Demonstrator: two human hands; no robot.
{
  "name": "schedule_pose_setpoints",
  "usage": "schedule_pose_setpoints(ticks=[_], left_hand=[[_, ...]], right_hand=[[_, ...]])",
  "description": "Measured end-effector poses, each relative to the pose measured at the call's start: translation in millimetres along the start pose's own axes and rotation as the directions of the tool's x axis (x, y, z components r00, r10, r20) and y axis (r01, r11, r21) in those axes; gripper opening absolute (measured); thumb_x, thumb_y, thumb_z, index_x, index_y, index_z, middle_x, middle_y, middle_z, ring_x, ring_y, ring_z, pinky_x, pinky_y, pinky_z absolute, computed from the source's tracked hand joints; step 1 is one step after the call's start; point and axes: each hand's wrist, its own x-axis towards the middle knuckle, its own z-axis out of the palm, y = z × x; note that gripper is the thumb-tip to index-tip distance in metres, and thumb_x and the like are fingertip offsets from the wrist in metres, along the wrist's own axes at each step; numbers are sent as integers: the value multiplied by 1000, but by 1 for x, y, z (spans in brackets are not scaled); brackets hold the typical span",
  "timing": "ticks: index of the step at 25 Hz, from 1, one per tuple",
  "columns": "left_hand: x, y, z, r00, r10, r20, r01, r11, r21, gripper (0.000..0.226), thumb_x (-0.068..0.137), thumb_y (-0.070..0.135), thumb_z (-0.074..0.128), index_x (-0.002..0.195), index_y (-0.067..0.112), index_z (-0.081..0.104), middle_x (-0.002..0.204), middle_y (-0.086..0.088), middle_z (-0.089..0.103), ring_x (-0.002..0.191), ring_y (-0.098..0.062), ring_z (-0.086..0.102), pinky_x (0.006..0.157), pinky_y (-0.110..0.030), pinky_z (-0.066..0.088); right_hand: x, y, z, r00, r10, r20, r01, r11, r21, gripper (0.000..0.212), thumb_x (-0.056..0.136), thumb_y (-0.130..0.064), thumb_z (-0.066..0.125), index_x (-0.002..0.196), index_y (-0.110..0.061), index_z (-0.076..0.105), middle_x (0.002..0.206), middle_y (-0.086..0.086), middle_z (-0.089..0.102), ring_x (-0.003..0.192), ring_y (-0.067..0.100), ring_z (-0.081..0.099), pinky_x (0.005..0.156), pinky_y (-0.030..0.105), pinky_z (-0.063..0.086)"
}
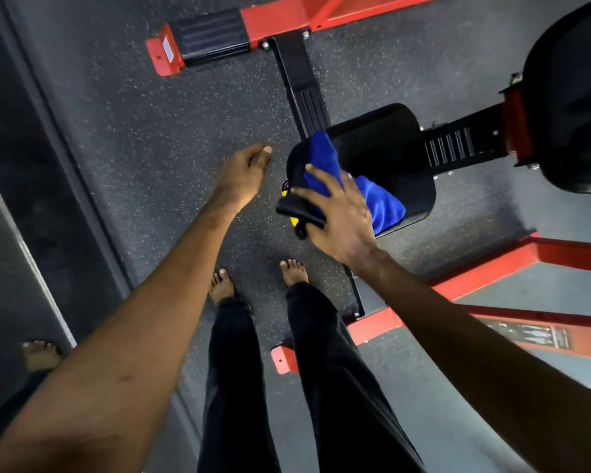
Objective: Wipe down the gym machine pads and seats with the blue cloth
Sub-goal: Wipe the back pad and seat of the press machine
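Part of the blue cloth (384, 204) is hidden under the right hand (342, 220), and below the thumb a dark, floppy thing with yellow bits (296, 209) hangs off the near edge of the seat pad (389, 145); I cannot make out what it is. The big back pad (570, 107) on the right is cut off by the edge of view, and the print on the label (533, 336) on the lower bar is too small to read. The cloth lies bunched on the near left part of the seat, the right hand pressing it flat with fingers spread, nothing clenched. The left hand (243, 175) hangs over the floor just left of the seat, its grip released, fingers loosely curled around nothing. The floor (144, 131) is dark rubber flecked with pale specks, and along the left runs what looks like a mirror (4, 268) showing a bare foot. The person's bare feet (294, 271) and black trousers (331, 370) stand close to the seat. The seat pad is smooth, black and round-cornered, carried on a ribbed black rail (451, 148); the machine frame (277, 15) is boxy red-painted steel with bolts, and a grooved black tread (212, 37) wraps one foot bar. The cloth looks plush, like microfibre.
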Motion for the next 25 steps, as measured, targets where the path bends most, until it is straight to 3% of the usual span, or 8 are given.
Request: schedule_pose_setpoints(ticks=[3, 7, 12, 16, 19, 21, 23, 25], left_hand=[[9, 13, -8, 1000, -9, 26, 9, 999, 33, 47, 106, 50, 43, 141, 21, 58, 129, 4, 65, 120, -14, 58, 107, -36, 45], [18, 22, -17, 998, 23, 52, -24, 999, 32, 44, 106, 46, 44, 141, 23, 57, 118, 4, 63, 111, -12, 56, 104, -36, 44], [20, 31, -5, 972, 72, 222, -103, 986, 129, 38, 109, 30, 42, 142, 16, 57, 124, 1, 62, 115, -11, 53, 77, -3, 38], [26, 41, -3, 957, 51, 285, -109, 976, 191, 43, 109, 40, 39, 145, 22, 53, 131, -3, 62, 121, -16, 54, 93, -27, 36], [31, 37, 7, 951, 81, 299, -148, 967, 208, 42, 109, 40, 40, 142, 22, 58, 128, -5, 67, 120, -21, 60, 94, -30, 44], [29, 32, 13, 949, 83, 303, -156, 961, 226, 42, 107, 46, 39, 139, 27, 58, 120, -4, 70, 115, -25, 64, 100, -38, 50], [25, 37, 17, 951, 73, 302, -166, 940, 297, 50, 103, 57, 34, 139, 29, 55, 119, -6, 69, 113, -28, 64, 102, -48, 50], [26, 52, 22, 952, 22, 306, -154, 898, 413, 56, 104, 60, 28, 137, 23, 53, 121, -8, 66, 113, -29, 60, 104, -49, 46]], right_hand=[[-28, -1, 12, 996, 83, -28, -83, 996, -13, 67, 73, -42, 51, 140, -40, 56, 162, -12, 31, 146, 38, 32, 121, 58, 25], [-6, -21, 12, 985, 133, -111, -142, 987, -75, 69, 75, -33, 68, 142, -38, 56, 161, -8, 34, 142, 35, 36, 125, 51, 20], [-9, -22, 16, 990, 110, -92, -119, 988, -102, 69, 77, -32, 70, 144, -36, 54, 163, -10, 31, 146, 36, 30, 126, 50, 17], [-54, 5, 19, 969, 192, -153, -170, 975, 146, 79, 70, -26, 56, 148, -37, 49, 161, -8, 36, 144, 26, 41, 120, 53, 31], [-58, 1, 28, 874, 436, -216, -368, 882, 293, 75, 76, -18, 60, 148, -37, 50, 157, -7, 42, 139, 20, 44, 112, 47, 44], [-35, -8, 29, 730, 642, -233, -534, 749, 392, 60, 85, -28, 64, 144, -39, 54, 153, -8, 45, 135, 24, 48, 107, 45, 48], [-17, -11, 26, 591, 779, -210, -628, 607, 487, 51, 89, -42, 60, 139, -37, 58, 151, -8, 47, 136, 24, 49, 109, 46, 45], [-16, -18, 28, 484, 860, -164, -663, 483, 572, 56, 90, -43, 57, 145, -31, 54, 156, -2, 43, 143, 26, 40, 118, 45, 35]])
